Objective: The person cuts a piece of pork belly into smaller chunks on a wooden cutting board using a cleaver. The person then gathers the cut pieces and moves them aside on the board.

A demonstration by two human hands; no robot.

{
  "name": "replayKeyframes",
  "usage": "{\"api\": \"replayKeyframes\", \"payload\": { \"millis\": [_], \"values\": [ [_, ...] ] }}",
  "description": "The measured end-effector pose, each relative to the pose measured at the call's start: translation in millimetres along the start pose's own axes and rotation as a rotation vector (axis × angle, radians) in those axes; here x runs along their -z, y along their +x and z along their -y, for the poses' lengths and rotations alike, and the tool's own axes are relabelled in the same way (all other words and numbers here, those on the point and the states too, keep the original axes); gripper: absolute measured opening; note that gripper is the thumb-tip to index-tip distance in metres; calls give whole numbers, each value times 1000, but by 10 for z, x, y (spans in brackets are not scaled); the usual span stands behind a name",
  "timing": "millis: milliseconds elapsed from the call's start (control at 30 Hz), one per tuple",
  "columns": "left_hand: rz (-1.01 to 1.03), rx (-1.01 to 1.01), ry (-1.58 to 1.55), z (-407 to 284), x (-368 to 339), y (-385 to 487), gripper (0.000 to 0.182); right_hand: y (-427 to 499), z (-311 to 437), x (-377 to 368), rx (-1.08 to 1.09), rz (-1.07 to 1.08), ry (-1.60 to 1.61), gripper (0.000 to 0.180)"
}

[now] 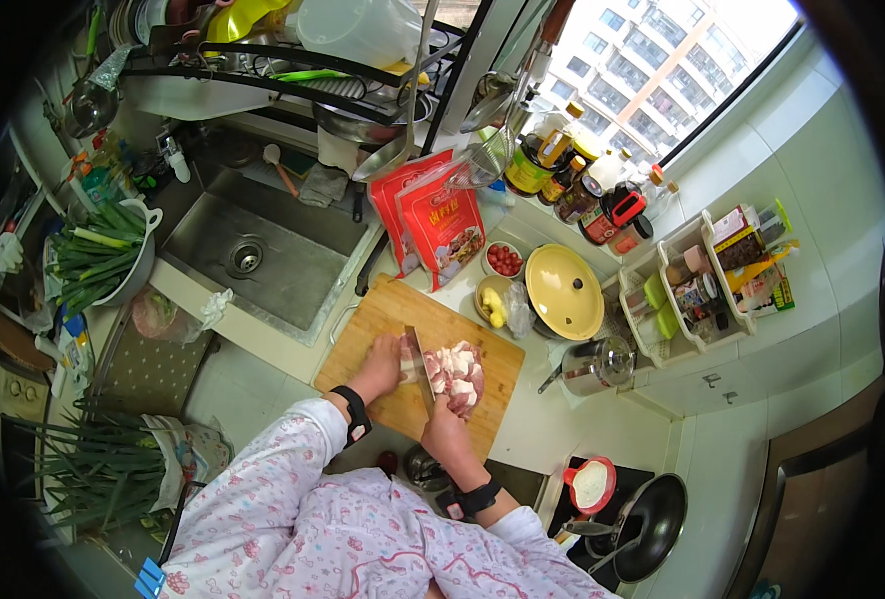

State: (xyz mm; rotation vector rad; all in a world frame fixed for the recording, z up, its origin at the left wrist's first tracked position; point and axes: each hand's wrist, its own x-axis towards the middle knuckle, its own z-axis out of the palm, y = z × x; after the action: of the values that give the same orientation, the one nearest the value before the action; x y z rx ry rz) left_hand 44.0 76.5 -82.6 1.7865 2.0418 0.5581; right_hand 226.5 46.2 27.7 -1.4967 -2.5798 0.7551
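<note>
On a wooden cutting board (382,314) lies raw meat, with a heap of cut pieces (461,374) to the right of a kitchen knife (419,367). My right hand (446,434) grips the knife's handle, and the blade points away from me across the board. Just left of the blade, my left hand (380,367) presses with bent fingers on an uncut piece of raw meat (409,359). The fingertips are partly hidden by the hand itself. Both wrists wear black bands.
A steel sink (263,247) is set in the counter at left, beside a colander (139,254) of green onions. Behind the board stand red seasoning bags (442,232), a bowl of cherry tomatoes (504,259), ginger (495,307) and a yellow-lidded pot (564,292). A wok (656,528) sits at lower right.
</note>
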Motion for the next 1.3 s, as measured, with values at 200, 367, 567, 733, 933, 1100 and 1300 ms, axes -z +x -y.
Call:
{"api": "replayKeyframes", "payload": {
  "millis": [200, 367, 567, 733, 933, 1100, 1300],
  "values": [
    [-38, -52, 38, -27, -1, -8, 72, 93, -37, -32, 25, 64, -29, 26],
    [-28, -83, 98, -16, 26, 19, 72, 308, -99, -113, 12, 64, 47, 32],
    [-94, -98, 159, -36, -11, 16, 71, 894, -38, -340, 150, -97, 37, 42],
    [-29, -47, 144, -44, -42, 45, 67, 405, -84, -246, -29, 32, 6, 34],
    [-122, -93, 215, 38, -194, 44, 65, 601, -73, -283, 37, 60, 88, 36],
    [-137, -139, 204, 62, -174, 43, 65, 868, -76, -382, 117, -59, 39, 45],
    [-47, -115, 166, 10, -88, 41, 60, 443, -167, -364, -108, 100, 42, 40]
  ]
}}
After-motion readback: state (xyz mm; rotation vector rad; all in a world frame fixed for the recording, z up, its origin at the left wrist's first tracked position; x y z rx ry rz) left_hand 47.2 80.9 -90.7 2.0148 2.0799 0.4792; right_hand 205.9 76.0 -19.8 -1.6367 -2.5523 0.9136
